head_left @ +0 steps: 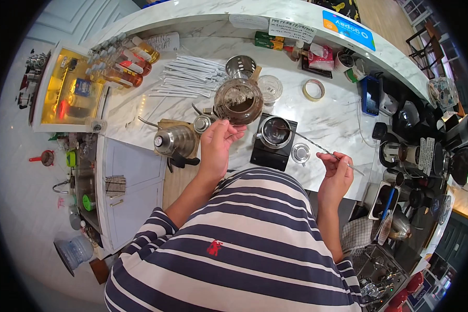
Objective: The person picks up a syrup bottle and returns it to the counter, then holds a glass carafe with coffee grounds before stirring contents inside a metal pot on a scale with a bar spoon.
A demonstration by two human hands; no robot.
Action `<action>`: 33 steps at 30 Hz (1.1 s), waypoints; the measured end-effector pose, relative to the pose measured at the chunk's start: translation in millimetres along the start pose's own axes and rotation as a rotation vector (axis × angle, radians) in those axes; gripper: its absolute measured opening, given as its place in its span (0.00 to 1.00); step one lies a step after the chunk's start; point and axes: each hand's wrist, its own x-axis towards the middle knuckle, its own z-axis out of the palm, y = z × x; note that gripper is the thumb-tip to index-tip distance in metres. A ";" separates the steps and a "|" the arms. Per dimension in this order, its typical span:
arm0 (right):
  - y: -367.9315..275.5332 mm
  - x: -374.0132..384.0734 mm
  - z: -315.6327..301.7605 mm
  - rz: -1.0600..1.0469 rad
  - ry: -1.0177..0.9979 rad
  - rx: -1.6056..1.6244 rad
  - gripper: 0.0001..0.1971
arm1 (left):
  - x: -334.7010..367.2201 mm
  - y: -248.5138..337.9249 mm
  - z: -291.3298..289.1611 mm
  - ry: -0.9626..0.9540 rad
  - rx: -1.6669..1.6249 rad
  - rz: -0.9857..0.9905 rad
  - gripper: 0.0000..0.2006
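Over a white marbled counter (343,117), seen from above, a person in a striped shirt (260,234) held both bare hands apart. Near the middle stood a rounded glass carafe (239,99), dark inside with a pale mottled patch. The left hand (217,145) was at its near side, thumb and fingers drawn together; whether they gripped the glass could not be told. The right hand (337,174) pinched a long, twisted metal spoon (312,142) between thumb and fingers. Its far end met the rim of a shiny metal cup (274,131), dark inside, which stood on a black scale (268,159). Just right of the scale lay a small round metal piece (300,153).

The spoon looked light, stiff and thin; its twisted shaft probably gave fingertips some grip. The carafe seemed fragile, smooth and weightier with its contents, so a firm hold at the side, clear of the rim, looked safest. The cup's polished wall would likely be slippery, and the small handle on its left seemed the best hold. Further left stood a steel kettle (174,140); behind it lay many white paper-wrapped sticks (190,75)
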 end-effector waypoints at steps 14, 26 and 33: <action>-12.5 -16.2 6.8 -0.126 -0.272 -0.269 0.15 | -1.8 -1.5 -2.6 -0.016 0.004 -0.004 0.14; -56.6 -15.9 16.4 -0.332 -0.468 -0.525 0.12 | -2.7 -4.4 -7.2 0.007 -0.029 0.011 0.14; -65.1 -20.2 13.4 -0.334 -0.515 -0.562 0.11 | -3.0 -4.3 -6.2 0.015 -0.028 0.012 0.14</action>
